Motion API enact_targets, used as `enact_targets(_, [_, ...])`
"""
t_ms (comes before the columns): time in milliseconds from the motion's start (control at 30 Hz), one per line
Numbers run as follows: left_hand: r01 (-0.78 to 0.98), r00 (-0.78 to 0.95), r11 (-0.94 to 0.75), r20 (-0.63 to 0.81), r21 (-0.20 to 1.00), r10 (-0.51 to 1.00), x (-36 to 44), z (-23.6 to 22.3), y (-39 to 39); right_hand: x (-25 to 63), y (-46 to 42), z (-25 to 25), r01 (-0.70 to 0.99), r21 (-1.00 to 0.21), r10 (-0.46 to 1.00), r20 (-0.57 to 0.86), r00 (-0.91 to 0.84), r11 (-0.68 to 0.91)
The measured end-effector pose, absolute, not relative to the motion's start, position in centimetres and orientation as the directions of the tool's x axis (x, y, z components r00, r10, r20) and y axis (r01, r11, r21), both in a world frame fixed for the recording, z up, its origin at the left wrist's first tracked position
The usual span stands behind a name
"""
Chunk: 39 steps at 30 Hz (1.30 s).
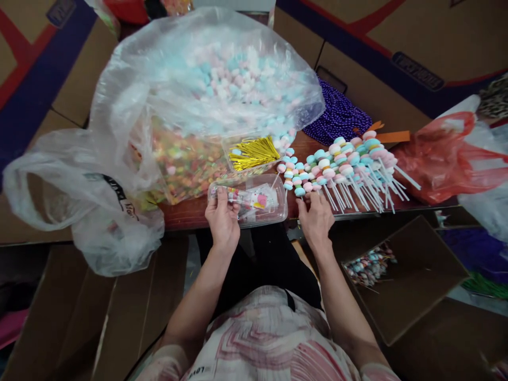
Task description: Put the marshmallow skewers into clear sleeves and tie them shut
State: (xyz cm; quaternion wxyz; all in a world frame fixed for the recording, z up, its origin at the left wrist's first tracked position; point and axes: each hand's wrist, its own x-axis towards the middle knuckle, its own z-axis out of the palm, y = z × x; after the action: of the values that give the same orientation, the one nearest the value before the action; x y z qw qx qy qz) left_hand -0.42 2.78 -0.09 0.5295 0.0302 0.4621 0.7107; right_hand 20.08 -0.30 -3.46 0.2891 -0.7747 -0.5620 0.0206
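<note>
My left hand (223, 219) pinches a small clear bag with a colourful print (250, 198) between thumb and fingers. Beneath it, a shallow clear plastic tray (281, 210) holds more printed bags at the table's front edge. My right hand (316, 218) has its fingers curled at the near end of a row of marshmallow skewers (300, 189), closed on the stick end of one; the fingers hide most of that stick. Pink, blue and white marshmallows with coloured candies between them make up the skewers, and their white sticks (369, 188) point toward me on the right.
Gold twist ties (254, 153) fill a clear box behind the tray. A large plastic bag of marshmallows (238, 74) and a bag of gummy candies (186, 159) lie behind. Purple beads (337, 111) and a red bag (440, 153) sit rightward. An open carton (420, 280) holds packed skewers below.
</note>
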Motion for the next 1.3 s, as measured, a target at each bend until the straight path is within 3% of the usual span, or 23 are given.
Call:
enact_targets(67, [-0.726, -0.438, -0.009, -0.452, 0.688, 0.777, -0.2, -0.3, 2.9, 20.0, -0.3, -4.0, 0.89, -0.387, 0.898, 0.259, 0.356, -0.241])
enact_targets(133, [-0.736, -0.426, -0.005, -0.457, 0.677, 0.781, -0.2, -0.4, 3.1, 20.1, -0.2, -4.4, 0.892, -0.389, 0.894, 0.277, 0.352, -0.231])
enact_targets(333, [-0.752, -0.395, 0.013, -0.466, 0.658, 0.791, -0.5, -0.6, 3.7, 20.3, -0.8, -3.5, 0.769, -0.638, 0.785, 0.459, 0.417, -0.035])
enact_targets(467, [-0.761, -0.374, 0.068, -0.521, 0.645, 0.767, -0.9, -0.5, 4.2, 19.6, -3.1, -2.0, 0.58, -0.809, 0.804, 0.409, 0.432, 0.099])
enact_targets(567, [-0.771, -0.36, 0.085, -0.542, 0.632, 0.759, -1.2, -0.5, 4.5, 18.9, -4.7, -1.3, 0.48, -0.862, 0.863, 0.359, 0.355, 0.161])
enact_targets(867, [-0.768, -0.345, 0.101, -0.541, 0.633, 0.767, -1.5, -0.3, 4.3, 18.1, -4.9, -0.4, 0.508, -0.82, 0.903, 0.396, 0.166, 0.265])
enact_targets(1100, [-0.775, -0.368, 0.085, -0.557, 0.626, 0.744, -1.9, -0.5, 4.1, 19.3, -4.6, -1.5, 0.567, -0.815, 0.881, 0.351, 0.316, 0.122])
enact_targets(1300, [-0.736, -0.412, 0.057, -0.513, 0.675, 0.753, -1.6, -1.1, 3.8, 20.3, -3.4, -4.2, 0.743, -0.669, 0.81, 0.427, 0.402, -0.016])
